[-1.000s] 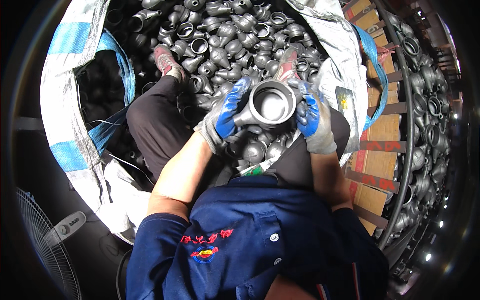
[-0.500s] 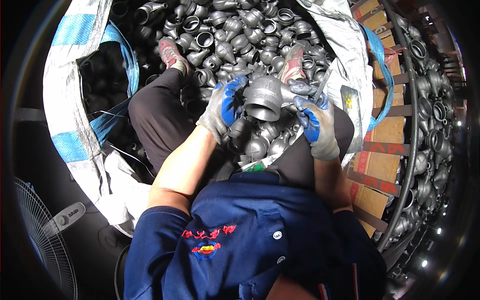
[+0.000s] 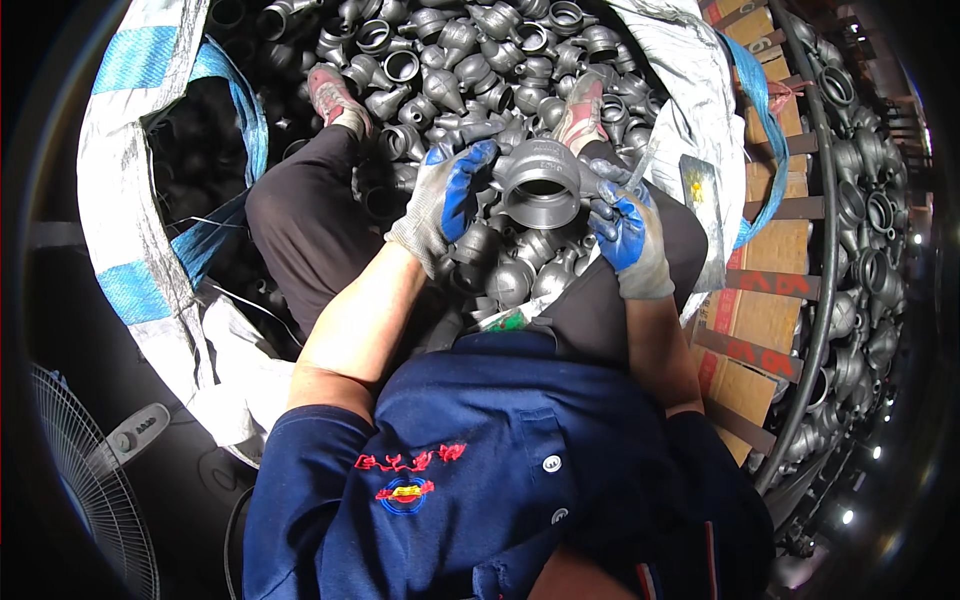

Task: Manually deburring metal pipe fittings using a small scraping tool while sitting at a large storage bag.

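A grey cast metal pipe fitting, with a wide round mouth and a narrower end, is held above my lap. Its mouth tilts toward me. My right hand, in a grey glove with a blue palm, closes round the fitting's narrow end. A thin grey strip shows by its fingertips; I cannot tell whether the hand grips it as well. On the fitting's left, my left hand, gloved alike, has its fingers stretched upward, a small gap from the metal. More fittings lie between my thighs.
A heap of similar fittings fills a large white woven bag with blue straps. My shoes rest on the heap. On the right stand a metal-slatted frame with cardboard and more fittings. A fan stands lower left.
The fitting has turned so its wide mouth faces me more. My left hand has come slightly away from it. The view has shifted a little.
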`<state>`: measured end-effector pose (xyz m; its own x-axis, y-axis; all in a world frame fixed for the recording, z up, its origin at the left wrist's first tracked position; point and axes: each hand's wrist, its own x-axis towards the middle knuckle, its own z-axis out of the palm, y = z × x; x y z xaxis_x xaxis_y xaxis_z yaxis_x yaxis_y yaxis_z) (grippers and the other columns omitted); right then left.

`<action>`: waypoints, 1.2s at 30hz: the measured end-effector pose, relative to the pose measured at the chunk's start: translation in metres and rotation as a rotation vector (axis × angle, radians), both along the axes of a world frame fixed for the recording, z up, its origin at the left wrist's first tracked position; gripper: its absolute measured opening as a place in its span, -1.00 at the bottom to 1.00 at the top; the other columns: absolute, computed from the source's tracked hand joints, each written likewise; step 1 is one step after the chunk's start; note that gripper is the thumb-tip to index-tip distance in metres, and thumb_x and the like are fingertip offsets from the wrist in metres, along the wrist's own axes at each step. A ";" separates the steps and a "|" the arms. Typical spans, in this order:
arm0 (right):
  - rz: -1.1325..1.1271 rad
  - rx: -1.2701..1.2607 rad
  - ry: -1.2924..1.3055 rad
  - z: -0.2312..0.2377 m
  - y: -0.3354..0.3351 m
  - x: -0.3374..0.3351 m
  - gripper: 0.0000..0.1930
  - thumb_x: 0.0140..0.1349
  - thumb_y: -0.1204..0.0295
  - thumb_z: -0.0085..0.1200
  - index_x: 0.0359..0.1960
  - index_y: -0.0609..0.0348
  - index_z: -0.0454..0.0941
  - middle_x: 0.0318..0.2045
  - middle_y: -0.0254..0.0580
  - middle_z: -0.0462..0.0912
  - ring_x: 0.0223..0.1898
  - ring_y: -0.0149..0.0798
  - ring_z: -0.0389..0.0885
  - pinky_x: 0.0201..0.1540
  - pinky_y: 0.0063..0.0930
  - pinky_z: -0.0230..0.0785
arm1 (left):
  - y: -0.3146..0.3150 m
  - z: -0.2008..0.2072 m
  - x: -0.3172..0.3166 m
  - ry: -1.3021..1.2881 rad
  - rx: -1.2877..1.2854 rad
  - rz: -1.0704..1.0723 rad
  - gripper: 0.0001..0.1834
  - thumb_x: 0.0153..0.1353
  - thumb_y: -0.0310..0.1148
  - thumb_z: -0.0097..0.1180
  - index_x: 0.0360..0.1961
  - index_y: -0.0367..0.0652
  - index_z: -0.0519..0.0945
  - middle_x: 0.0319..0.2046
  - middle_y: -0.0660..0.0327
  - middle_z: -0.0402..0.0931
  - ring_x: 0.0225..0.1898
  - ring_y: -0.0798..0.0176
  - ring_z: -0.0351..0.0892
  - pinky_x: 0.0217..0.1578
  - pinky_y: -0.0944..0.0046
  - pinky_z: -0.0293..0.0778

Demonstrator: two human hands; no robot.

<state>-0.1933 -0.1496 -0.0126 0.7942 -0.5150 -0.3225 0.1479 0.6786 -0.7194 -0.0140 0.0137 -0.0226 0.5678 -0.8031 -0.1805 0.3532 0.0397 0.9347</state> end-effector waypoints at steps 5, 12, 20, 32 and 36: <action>-0.018 -0.005 -0.027 -0.002 -0.001 -0.002 -0.68 0.18 0.59 -0.08 -0.01 0.40 0.39 -0.53 -0.33 0.38 -0.59 -0.51 0.28 -0.65 -0.71 0.12 | -0.003 0.001 -0.002 0.372 -0.113 0.029 -0.70 0.25 -0.44 -0.03 0.02 -0.24 0.45 -0.24 0.25 0.53 -0.28 0.42 0.50 -0.24 0.42 0.44; -0.049 -0.232 0.140 0.016 0.007 0.003 -0.72 0.12 0.60 -0.07 -0.10 0.41 0.45 -0.60 -0.33 0.40 -0.67 -0.53 0.24 -0.63 -0.71 0.12 | -0.002 0.005 -0.002 0.273 -0.112 -0.001 -0.67 0.23 -0.50 -0.06 0.04 -0.27 0.41 -0.16 0.15 0.54 -0.22 0.34 0.54 -0.15 0.35 0.48; 0.039 -0.411 0.207 0.036 0.022 0.008 -0.72 0.15 0.57 -0.05 -0.08 0.34 0.45 -0.60 -0.38 0.44 -0.68 -0.61 0.28 -0.64 -0.73 0.11 | 0.001 -0.009 0.001 -0.049 -0.111 0.002 -0.62 0.18 -0.60 -0.14 0.06 -0.30 0.37 -0.08 0.07 0.51 -0.06 0.23 0.52 -0.03 0.30 0.46; -0.042 -0.153 0.112 0.027 0.027 0.010 -0.69 0.17 0.52 0.00 -0.03 0.31 0.45 -0.56 -0.44 0.37 -0.69 -0.63 0.23 -0.70 -0.78 0.06 | 0.003 -0.015 0.013 -0.585 -0.184 0.026 -0.52 0.10 -0.68 -0.16 0.11 -0.31 0.33 0.01 0.06 0.45 0.00 0.23 0.47 0.03 0.32 0.40; -0.094 -0.047 0.182 0.020 0.025 0.010 -0.74 0.25 0.46 -0.05 -0.04 0.26 0.43 -0.52 -0.45 0.36 -0.60 -0.60 0.30 -0.70 -0.76 0.11 | 0.000 -0.003 0.009 0.188 -0.381 0.078 -0.51 0.02 -0.69 -0.12 0.06 -0.35 0.37 -0.02 0.00 0.46 0.02 0.15 0.48 0.04 0.26 0.43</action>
